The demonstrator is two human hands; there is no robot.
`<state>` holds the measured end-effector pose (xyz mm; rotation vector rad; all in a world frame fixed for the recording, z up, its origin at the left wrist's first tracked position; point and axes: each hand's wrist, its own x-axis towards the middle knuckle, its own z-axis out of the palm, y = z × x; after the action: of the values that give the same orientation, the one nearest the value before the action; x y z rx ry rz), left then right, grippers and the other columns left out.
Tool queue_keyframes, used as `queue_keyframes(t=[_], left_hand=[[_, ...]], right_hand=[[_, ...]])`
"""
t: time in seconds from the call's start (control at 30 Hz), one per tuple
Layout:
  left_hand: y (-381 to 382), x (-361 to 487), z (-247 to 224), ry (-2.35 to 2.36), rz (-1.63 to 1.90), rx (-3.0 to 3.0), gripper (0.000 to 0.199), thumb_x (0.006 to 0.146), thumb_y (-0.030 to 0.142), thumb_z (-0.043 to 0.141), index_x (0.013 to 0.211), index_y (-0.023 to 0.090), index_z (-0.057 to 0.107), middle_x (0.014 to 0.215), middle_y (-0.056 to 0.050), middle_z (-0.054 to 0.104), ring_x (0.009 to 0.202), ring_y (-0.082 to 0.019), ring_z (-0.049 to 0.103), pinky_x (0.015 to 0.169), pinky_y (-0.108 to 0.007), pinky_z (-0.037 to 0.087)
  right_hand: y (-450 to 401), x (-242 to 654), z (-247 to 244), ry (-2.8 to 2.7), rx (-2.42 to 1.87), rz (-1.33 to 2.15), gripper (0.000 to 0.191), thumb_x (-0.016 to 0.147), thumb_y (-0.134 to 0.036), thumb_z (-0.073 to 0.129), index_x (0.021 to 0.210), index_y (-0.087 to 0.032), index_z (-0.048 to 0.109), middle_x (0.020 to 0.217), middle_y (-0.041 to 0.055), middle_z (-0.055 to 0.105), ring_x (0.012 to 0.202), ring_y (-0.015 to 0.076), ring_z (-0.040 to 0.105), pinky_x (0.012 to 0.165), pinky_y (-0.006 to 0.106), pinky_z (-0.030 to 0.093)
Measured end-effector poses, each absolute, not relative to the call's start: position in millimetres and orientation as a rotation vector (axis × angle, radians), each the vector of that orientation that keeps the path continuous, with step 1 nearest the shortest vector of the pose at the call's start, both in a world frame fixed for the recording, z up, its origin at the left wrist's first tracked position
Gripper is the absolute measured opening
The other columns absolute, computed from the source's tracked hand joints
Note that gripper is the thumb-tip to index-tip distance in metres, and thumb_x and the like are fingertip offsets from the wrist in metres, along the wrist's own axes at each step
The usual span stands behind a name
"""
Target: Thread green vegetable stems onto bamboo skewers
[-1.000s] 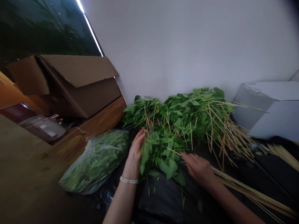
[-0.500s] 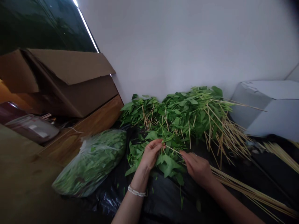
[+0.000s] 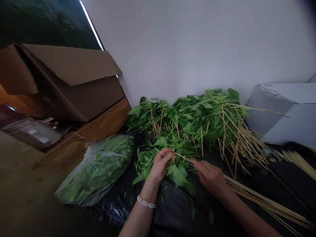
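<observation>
My left hand point(image 3: 161, 163) is closed in a pinch on a green leafy stem point(image 3: 177, 174), whose leaves hang below the fingers. My right hand point(image 3: 209, 174) grips a thin wooden skewer point(image 3: 183, 157) that slants up to the left. The skewer's far end meets the stem at my left fingertips; whether it has gone into the stem is hidden. Loose leafy greens point(image 3: 144, 161) lie under and beside my left hand. Behind both hands is a big heap of greens point(image 3: 195, 110) with many skewers point(image 3: 242, 141) sticking out of it.
A clear plastic bag point(image 3: 98, 171) full of leaves sits at the left on black plastic sheeting point(image 3: 170, 210). Long loose sticks point(image 3: 269, 200) lie at lower right. A cardboard box point(image 3: 74, 69) stands at upper left, and a white box point(image 3: 281, 108) at right by the wall.
The view has shifted slightly. Both hands keep almost the same pose, with the stem in my left and the skewer in my right.
</observation>
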<state>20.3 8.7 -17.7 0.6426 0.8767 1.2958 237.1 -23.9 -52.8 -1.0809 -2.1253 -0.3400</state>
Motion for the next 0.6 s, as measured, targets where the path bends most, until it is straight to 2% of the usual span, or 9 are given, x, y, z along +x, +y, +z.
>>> queue_keyframes(t=[0.6], left_hand=[[5.6, 17.8, -19.9, 0.91, 1.233, 0.65, 0.04, 0.05, 0.027, 0.092, 0.082, 0.013, 0.073, 0.072, -0.004, 0.074, 0.063, -0.012, 0.068, 0.065, -0.021, 0.05]], right_hand=[[-24.6, 238.3, -47.3, -2.154, -1.053, -0.358, 0.034, 0.093, -0.013, 0.042, 0.117, -0.017, 0.066, 0.074, 0.0017, 0.064, 0.066, 0.01, 0.058, 0.066, 0.022, 0.042]])
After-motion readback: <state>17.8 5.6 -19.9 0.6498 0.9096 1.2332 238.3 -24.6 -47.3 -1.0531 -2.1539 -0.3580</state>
